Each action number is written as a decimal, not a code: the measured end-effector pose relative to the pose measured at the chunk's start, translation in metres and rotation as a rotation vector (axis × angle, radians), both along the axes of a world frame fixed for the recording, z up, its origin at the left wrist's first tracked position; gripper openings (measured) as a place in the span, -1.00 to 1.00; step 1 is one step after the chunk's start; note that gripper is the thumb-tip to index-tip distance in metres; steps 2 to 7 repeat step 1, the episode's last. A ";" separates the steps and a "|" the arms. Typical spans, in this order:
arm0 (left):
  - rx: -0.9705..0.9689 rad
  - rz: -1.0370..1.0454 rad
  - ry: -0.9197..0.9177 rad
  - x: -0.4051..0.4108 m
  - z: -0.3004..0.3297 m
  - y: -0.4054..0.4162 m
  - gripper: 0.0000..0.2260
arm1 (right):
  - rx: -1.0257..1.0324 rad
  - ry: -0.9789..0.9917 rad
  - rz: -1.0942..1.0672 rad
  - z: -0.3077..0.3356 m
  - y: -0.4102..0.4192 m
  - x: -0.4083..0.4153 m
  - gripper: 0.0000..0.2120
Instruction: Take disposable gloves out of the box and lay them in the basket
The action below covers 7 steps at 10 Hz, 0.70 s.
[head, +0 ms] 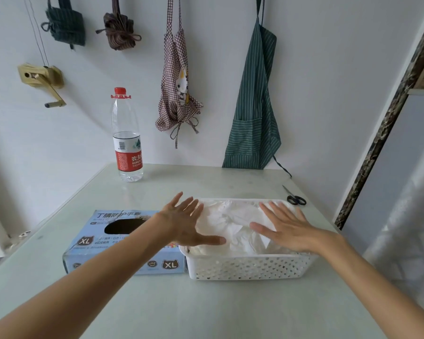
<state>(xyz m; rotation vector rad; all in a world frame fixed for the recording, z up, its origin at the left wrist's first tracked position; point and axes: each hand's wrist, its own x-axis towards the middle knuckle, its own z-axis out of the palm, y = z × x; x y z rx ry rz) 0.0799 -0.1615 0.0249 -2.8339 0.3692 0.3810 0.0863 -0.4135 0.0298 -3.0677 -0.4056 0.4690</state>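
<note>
A white perforated plastic basket (247,267) sits on the table, heaped with white disposable gloves (230,221). To its left, touching it, lies a light blue glove box (93,238) marked XL, its dark oval opening facing up. My left hand (184,223) is spread flat with straight fingers over the basket's left edge and the glove pile. My right hand (287,228) lies flat, fingers spread, on the right part of the pile. Neither hand grips anything.
A water bottle (126,143) with a red cap stands at the table's back left. Black-handled scissors (294,197) lie behind the basket on the right. Aprons hang on the wall behind, the green striped one (252,118) reaching the table edge.
</note>
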 end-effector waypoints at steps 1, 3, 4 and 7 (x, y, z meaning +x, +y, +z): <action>0.000 -0.006 -0.002 -0.003 0.000 0.002 0.04 | 0.050 0.094 -0.004 -0.004 0.005 -0.008 0.01; 0.000 -0.006 -0.002 -0.003 0.000 0.002 0.04 | 0.050 0.094 -0.004 -0.004 0.005 -0.008 0.01; 0.000 -0.006 -0.002 -0.003 0.000 0.002 0.04 | 0.050 0.094 -0.004 -0.004 0.005 -0.008 0.01; 0.000 -0.006 -0.002 -0.003 0.000 0.002 0.04 | 0.050 0.094 -0.004 -0.004 0.005 -0.008 0.01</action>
